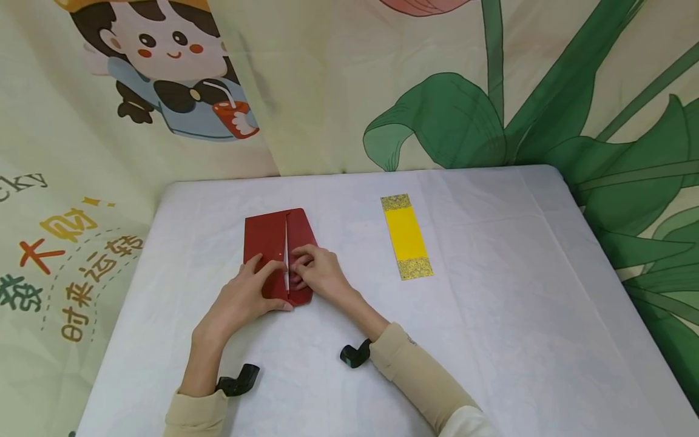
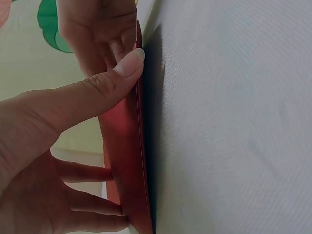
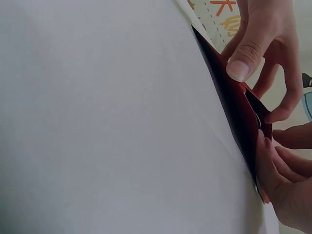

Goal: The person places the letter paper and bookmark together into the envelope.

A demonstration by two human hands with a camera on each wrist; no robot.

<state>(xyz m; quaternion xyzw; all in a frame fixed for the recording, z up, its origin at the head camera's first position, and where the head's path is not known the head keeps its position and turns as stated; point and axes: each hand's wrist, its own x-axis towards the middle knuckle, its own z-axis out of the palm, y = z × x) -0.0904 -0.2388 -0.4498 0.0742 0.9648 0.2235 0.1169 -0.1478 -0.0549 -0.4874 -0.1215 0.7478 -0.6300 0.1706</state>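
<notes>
On the white-covered table is a red paper envelope with its flap to the right and a white gap along the opening. My left hand holds the envelope's body, thumb at the near edge and fingers spread over the top face. In the left wrist view that thumb lies along the red edge, above a dark shadow on the cloth. My right hand pinches the flap beside the opening with bent fingers. The right wrist view has both hands close together at the slit, the right fingers partly covering the flap.
A yellow paper strip with patterned gold ends lies to the right of the envelope. White cloth covers the table. Behind it hangs a printed curtain. Black camera mounts are worn at both wrists.
</notes>
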